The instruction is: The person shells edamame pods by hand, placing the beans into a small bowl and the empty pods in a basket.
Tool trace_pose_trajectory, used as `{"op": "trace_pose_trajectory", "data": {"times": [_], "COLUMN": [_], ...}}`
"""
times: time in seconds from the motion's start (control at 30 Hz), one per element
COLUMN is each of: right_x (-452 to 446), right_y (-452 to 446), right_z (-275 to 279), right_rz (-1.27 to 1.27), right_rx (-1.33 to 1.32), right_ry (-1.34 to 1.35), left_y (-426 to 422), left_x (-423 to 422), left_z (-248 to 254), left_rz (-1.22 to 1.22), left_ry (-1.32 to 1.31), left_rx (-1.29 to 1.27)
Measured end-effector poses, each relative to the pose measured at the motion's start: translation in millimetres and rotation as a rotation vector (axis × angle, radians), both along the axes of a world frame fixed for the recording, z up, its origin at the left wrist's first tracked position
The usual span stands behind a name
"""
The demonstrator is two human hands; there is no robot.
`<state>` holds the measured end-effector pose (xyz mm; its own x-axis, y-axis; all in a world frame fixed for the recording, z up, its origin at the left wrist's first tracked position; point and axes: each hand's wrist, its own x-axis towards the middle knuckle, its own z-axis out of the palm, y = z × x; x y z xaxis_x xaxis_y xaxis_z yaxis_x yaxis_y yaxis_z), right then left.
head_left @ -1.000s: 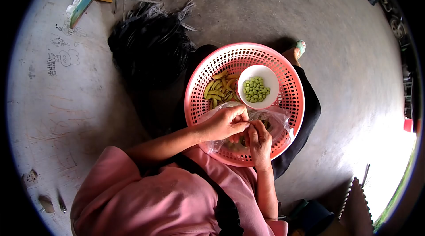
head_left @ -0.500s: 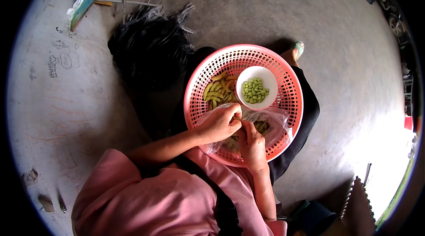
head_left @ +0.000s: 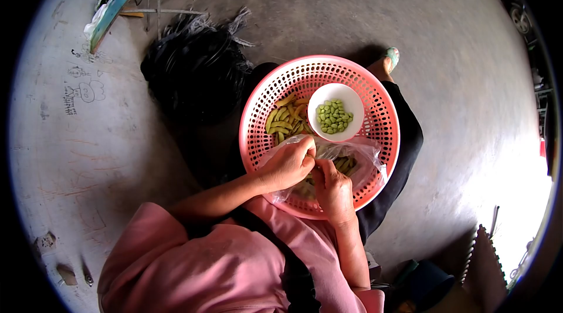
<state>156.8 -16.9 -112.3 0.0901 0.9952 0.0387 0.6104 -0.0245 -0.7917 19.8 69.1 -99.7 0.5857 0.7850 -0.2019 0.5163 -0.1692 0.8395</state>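
Fingers (head_left: 306, 146) of both hands pinched together, hold unclear, above plastic bag (head_left: 368, 150)
Beyond them, pods (head_left: 281, 122), white bowl (head_left: 356, 107) of beans (head_left: 334, 117), inside pink basket (head_left: 378, 93)

Pink perforated basket (head_left: 384, 97) with its direct load

Circular in outline, with a smooth solid rim and a sloping wall pierced by concentric rows of openings, visible along the far and right sides. Right of centre, toward the far side: white bowl (head_left: 353, 99), upright, mouth facing up. Just left of the bowl: loose heap of pods (head_left: 284, 118), mostly yellow-green, some orange-brown; contact with the bowl uncertain. Across the near half: clear plastic bag (head_left: 369, 158), crumpled and spread wide, far edge near bowl and pods, middle partly hidden.
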Motion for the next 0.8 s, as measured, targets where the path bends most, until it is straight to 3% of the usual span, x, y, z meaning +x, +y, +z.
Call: {"op": "trace_pose_trajectory", "data": {"times": [0.17, 0.27, 0.37, 0.4, 0.43, 0.5, 0.63, 0.8], "right_x": [-0.8, -0.2, 1.3, 2.3, 2.9, 2.8, 1.3, 1.8], "right_y": [0.2, 1.1, 0.0, -0.1, -0.6, -1.8, -1.3, -2.9], "right_z": [2.4, 1.7, 1.3, 0.5, -0.5, -3.2, -4.3, -7.8], "right_rz": [-0.032, -0.034, -0.04, -0.026, -0.013, 0.019, 0.055, 0.046], "right_rx": [-0.038, -0.018, -0.026, -0.038, -0.053, -0.077, -0.097, -0.085], "right_ry": [0.042, 0.03, 0.01, -0.013, -0.035, -0.066, -0.097, -0.126], "left_y": [0.1, -4.2, -5.3, -1.2, 0.8, 12.7, 45.7, 77.5], "left_x": [-0.8, 0.3, 4.8, 4.9, 9.0, 11.4, 31.2, 57.6], "left_z": [-2.1, -5.6, -8.2, 9.1, 15.1, 28.6, 48.2, 45.5], "left_rz": [-0.011, 0.003, 0.078, 0.069, 0.106, 0.088, 0.038, -0.032], "left_ry": [0.019, 0.001, -0.035, -0.015, -0.065, -0.15, -0.189, -0.241], "left_rx": [-0.01, 0.099, 0.363, 0.204, 0.311, 0.247, 0.526, 0.586]}}
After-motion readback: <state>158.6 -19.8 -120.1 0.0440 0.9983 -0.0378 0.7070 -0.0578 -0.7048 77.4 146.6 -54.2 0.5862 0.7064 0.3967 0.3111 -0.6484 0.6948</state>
